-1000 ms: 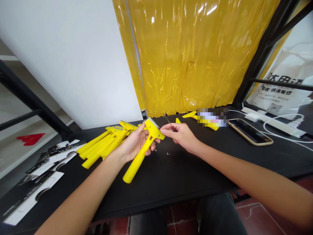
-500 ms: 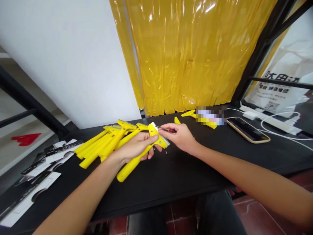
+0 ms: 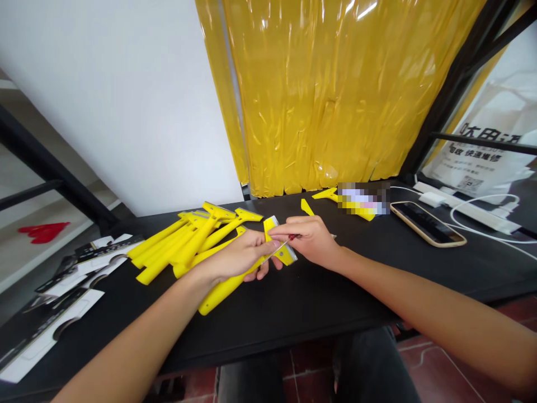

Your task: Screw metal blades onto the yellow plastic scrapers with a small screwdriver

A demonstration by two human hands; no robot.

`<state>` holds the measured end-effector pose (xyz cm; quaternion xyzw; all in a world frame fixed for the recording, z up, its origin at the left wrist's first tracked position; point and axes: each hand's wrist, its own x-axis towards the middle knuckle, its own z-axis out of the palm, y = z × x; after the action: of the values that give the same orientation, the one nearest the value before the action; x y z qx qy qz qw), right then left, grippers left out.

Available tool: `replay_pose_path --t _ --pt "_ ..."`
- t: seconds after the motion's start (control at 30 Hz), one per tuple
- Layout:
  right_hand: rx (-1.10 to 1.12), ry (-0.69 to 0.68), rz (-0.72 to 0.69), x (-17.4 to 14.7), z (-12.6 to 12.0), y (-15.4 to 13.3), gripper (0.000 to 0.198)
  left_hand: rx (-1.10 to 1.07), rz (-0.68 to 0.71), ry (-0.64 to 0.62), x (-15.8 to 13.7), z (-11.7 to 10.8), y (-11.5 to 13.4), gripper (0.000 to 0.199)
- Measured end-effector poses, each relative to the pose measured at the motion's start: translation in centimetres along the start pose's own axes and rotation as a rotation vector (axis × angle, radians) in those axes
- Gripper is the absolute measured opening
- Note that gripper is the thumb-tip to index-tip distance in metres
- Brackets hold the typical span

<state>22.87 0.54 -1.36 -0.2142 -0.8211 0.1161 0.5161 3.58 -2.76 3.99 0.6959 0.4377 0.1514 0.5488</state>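
My left hand (image 3: 249, 252) is closed around the neck of a yellow scraper (image 3: 222, 292). The scraper's handle slants down to the left, and its head with a metal blade edge sticks out past my thumb. Between the fingers of my right hand (image 3: 310, 238) is a thin screwdriver (image 3: 292, 238) with a dark red handle, mostly hidden. Its metal shaft slants down to the left, across the scraper head towards my left thumb. More yellow scrapers (image 3: 168, 246) lie in a pile just left of my hands.
On the black table (image 3: 268, 319), printed cardboard sleeves (image 3: 54, 330) lie at left. At right are a phone (image 3: 428, 224), a white power strip (image 3: 474, 207) and cables. Another yellow scraper (image 3: 325, 193) and a yellow piece (image 3: 307, 207) lie beyond my right hand. A yellow plastic curtain (image 3: 335, 101) hangs behind.
My right hand has turned the screwdriver, so its shaft now points down to the left instead of up at the scraper head's far end. The left hand keeps its grip on the scraper.
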Motion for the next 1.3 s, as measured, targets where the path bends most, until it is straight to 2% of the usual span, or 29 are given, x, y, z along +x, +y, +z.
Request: replay_pose_path --t 0.3,0.47,0.57,0.7,0.77,0.87,1.03,1.17,1.23,1.3 --pt "-0.083 -0.143 0.12 0.4 -0.8 -0.4 0.023 0.054 0.013 0.004 0.3 -0.1 -0.7 0.051" --pt "-0.038 -0.181 0.185 0.6 -0.8 -0.5 0.019 0.133 0.011 0.016 0.4 -0.1 -0.9 0.054" --pt "0.115 -0.138 0.36 0.6 -0.4 -0.5 0.011 0.187 0.011 0.043 0.5 0.0 -1.0 0.051" --pt "0.303 -0.099 0.661 0.8 -0.2 -0.3 0.042 0.205 0.01 0.041 0.6 0.1 -1.3 0.049" --pt "0.387 -0.13 0.762 1.0 -0.4 -0.3 0.041 0.218 0.015 0.029 0.6 0.0 -1.4 0.047" --pt "0.485 -0.218 0.848 1.1 -0.6 -0.4 0.032 0.292 0.016 0.038 0.5 -0.1 -1.4 0.043" --pt "0.529 -0.243 0.92 1.0 -0.7 0.1 0.042 0.349 0.156 0.153 0.4 -0.1 -1.8 0.023" --pt "0.667 -0.191 1.02 1.1 -0.9 1.0 0.041 0.494 0.31 0.394 0.5 -0.4 -2.2 0.044" --pt "0.74 -0.157 1.045 1.1 -1.2 1.4 0.041 0.601 0.371 0.437 0.5 -0.6 -2.4 0.056" --pt "0.786 -0.119 1.057 1.1 -1.4 1.7 0.042 0.729 0.417 0.416 0.5 -0.7 -2.7 0.065"
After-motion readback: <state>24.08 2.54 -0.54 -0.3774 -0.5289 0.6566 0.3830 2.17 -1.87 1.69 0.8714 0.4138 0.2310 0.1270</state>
